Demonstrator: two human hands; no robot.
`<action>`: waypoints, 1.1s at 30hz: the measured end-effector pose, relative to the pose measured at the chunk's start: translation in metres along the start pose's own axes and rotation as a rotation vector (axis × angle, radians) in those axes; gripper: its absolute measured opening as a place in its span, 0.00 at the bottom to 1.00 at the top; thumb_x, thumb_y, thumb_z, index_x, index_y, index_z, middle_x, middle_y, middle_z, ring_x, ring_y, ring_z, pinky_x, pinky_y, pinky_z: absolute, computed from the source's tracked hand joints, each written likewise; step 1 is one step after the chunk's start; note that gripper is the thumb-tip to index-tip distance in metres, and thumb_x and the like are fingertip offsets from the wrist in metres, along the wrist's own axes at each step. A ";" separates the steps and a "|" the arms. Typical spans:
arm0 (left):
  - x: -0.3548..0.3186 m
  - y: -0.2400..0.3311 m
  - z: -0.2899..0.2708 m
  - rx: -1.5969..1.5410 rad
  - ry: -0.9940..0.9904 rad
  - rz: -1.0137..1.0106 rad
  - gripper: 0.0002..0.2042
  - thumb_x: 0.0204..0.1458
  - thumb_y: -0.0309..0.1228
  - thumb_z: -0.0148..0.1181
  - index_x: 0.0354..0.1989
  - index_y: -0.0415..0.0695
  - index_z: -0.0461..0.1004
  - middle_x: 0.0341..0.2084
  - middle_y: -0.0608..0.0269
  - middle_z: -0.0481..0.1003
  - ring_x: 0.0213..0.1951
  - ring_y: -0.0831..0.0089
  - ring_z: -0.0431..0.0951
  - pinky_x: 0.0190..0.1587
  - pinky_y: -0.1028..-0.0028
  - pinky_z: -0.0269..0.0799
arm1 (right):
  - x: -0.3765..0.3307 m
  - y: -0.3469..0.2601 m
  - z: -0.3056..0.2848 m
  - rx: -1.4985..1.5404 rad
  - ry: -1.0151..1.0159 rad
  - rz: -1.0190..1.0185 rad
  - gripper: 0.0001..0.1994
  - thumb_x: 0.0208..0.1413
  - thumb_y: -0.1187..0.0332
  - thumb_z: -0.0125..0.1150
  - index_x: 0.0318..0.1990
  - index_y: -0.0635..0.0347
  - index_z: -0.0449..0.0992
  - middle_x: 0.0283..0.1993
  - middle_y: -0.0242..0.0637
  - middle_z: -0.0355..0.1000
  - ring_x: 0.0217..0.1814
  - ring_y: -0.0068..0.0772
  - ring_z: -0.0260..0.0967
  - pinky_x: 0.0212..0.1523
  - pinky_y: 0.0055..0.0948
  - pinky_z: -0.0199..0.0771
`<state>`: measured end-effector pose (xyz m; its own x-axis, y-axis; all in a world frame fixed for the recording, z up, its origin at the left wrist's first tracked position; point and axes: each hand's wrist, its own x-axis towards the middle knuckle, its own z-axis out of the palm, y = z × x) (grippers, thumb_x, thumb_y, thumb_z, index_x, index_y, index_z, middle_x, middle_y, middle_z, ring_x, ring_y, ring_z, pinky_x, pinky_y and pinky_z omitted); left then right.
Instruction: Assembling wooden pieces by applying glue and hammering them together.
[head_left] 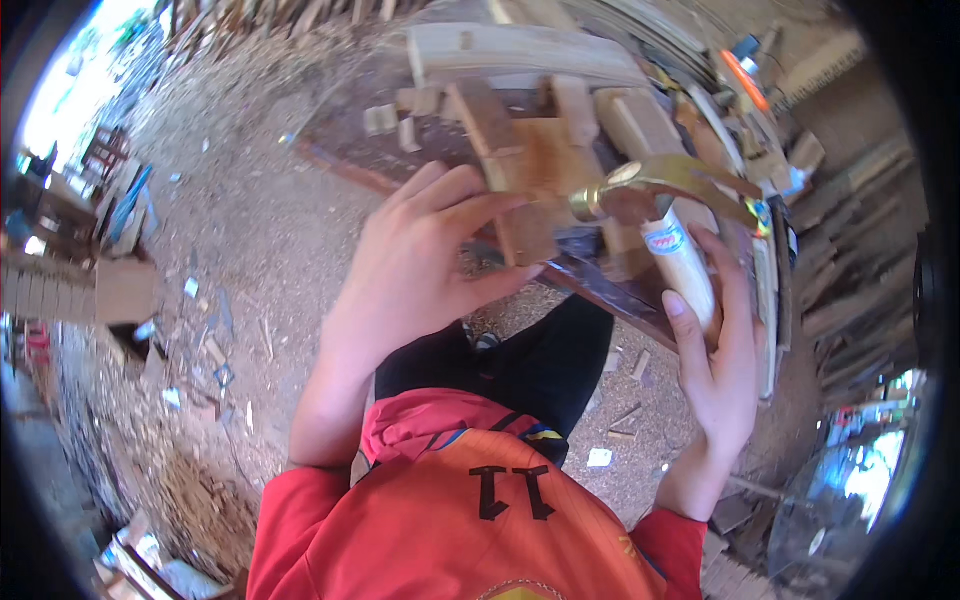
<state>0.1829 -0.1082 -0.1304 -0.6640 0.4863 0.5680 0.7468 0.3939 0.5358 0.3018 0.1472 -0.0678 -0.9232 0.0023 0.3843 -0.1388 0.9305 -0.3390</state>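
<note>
My right hand [720,350] is wrapped round the pale wooden handle of a claw hammer [690,275]. Its brass-coloured head lies level over the workpiece, with the striking face pointing left and the claw to the right. On the left, the thumb and fingers of my left hand [410,255] pinch the near end of a wooden bar [525,235]. That bar belongs to a small wooden frame or joint, with a reddish-brown board [545,155] between its sides. Whether a nail is between my left fingertips I cannot make out.
Under the work is a dark, worn bench top [345,165]. A long pale plank [530,55] lies across its far side, near small wood offcuts [380,120]. An orange-handled tool [745,80] is at the far right. Stacked boards [860,260] line the right; sawdust and scraps cover the floor.
</note>
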 end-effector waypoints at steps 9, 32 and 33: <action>-0.006 0.011 0.009 -0.003 -0.020 -0.107 0.27 0.38 0.31 0.77 0.51 0.41 0.79 0.36 0.60 0.75 0.37 0.62 0.74 0.44 0.66 0.71 | -0.043 0.053 -0.054 -0.205 0.292 0.535 0.19 0.66 0.58 0.61 0.58 0.57 0.70 0.35 0.52 0.78 0.34 0.53 0.78 0.35 0.41 0.73; -0.038 -0.010 0.029 0.003 0.139 -0.279 0.35 0.40 0.31 0.76 0.62 0.40 0.72 0.48 0.53 0.75 0.53 0.53 0.72 0.61 0.58 0.64 | -0.049 0.127 -0.036 -0.442 0.142 0.604 0.14 0.69 0.63 0.56 0.52 0.65 0.77 0.48 0.54 0.75 0.51 0.60 0.74 0.50 0.46 0.73; -0.039 -0.010 0.028 0.015 0.136 -0.268 0.34 0.41 0.32 0.76 0.61 0.40 0.73 0.49 0.52 0.74 0.53 0.52 0.72 0.61 0.58 0.64 | -0.047 0.125 -0.034 -0.480 0.162 0.591 0.14 0.68 0.63 0.56 0.53 0.64 0.77 0.50 0.53 0.75 0.52 0.60 0.74 0.51 0.47 0.72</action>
<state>0.2024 -0.1090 -0.1753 -0.8356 0.2553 0.4864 0.5441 0.5060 0.6693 0.3405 0.2755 -0.0989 -0.7263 0.5669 0.3888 0.5648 0.8145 -0.1326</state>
